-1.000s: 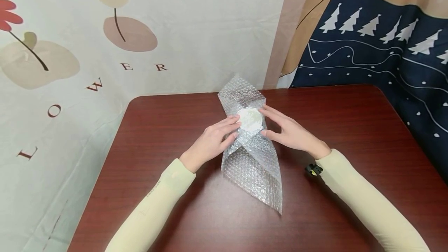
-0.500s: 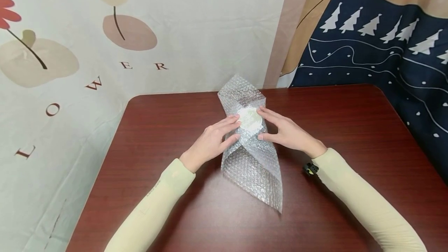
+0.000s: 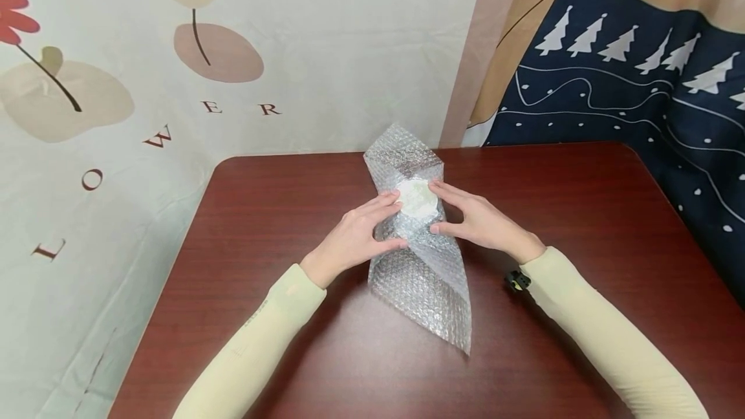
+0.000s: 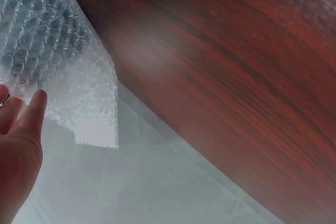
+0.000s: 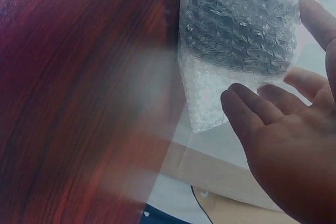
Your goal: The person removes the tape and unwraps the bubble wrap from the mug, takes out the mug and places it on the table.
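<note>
A sheet of bubble wrap [image 3: 425,290] lies lengthwise on the table, its upper and lower ends flaring out in points. At its middle a pale round top [image 3: 417,198] shows; the kind of thing under the wrap cannot be told. My left hand [image 3: 349,236] touches the wrap from the left, its fingers beside the round top and its thumb extended lower down. From the right, my right hand [image 3: 485,222] touches it with fingers and thumb spread. In the right wrist view, bubble wrap [image 5: 241,30] covers the wrapped thing's side, near the fingertips.
The dark red-brown table [image 3: 268,212] extends on both sides of the wrap. Behind it hangs a pale printed cloth [image 3: 349,50], with a navy cloth with white trees [image 3: 617,96] at the right. A small black device [image 3: 517,280] sits by the right cuff.
My left thumb has moved down and away from its fingers along the wrap. My right hand has shifted slightly left against the round top. The wrap stays in place.
</note>
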`<state>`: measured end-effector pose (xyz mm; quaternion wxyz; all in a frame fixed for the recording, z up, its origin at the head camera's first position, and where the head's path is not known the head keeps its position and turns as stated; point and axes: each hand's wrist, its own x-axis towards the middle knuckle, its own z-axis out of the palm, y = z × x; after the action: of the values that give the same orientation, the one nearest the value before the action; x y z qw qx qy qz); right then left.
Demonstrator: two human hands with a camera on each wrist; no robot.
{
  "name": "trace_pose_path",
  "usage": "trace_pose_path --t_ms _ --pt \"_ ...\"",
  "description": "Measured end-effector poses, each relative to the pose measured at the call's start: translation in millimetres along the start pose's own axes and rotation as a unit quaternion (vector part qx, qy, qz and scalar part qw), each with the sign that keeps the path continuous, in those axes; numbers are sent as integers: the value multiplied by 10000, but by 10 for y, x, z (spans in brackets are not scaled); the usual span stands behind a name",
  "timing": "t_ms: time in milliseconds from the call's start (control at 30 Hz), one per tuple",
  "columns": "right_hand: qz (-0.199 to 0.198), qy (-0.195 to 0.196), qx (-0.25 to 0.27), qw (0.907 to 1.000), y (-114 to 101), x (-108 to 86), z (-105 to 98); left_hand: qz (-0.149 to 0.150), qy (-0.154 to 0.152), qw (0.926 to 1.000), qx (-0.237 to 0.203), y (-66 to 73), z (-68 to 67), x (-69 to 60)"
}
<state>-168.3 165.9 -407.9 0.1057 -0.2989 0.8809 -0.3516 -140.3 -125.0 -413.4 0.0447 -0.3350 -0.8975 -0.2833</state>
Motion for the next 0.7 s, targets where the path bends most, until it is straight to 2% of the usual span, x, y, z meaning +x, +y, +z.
trace_pose_path --t_ms 233,333,533,700 --pt "-37 -25 24 10000 -14 -4 -2 57 89 9999 -64 0 -10 -6" --pt "-55 -43 63 10000 -29 -1 -2 37 218 9997 -143 -6 -24 -22" --pt "-6 -55 89 9999 -38 -5 -9 13 821 9956 -449 -30 -88 -85" --pt "53 -43 61 10000 -31 -16 -16 281 1258 9886 -776 -86 -154 -125"
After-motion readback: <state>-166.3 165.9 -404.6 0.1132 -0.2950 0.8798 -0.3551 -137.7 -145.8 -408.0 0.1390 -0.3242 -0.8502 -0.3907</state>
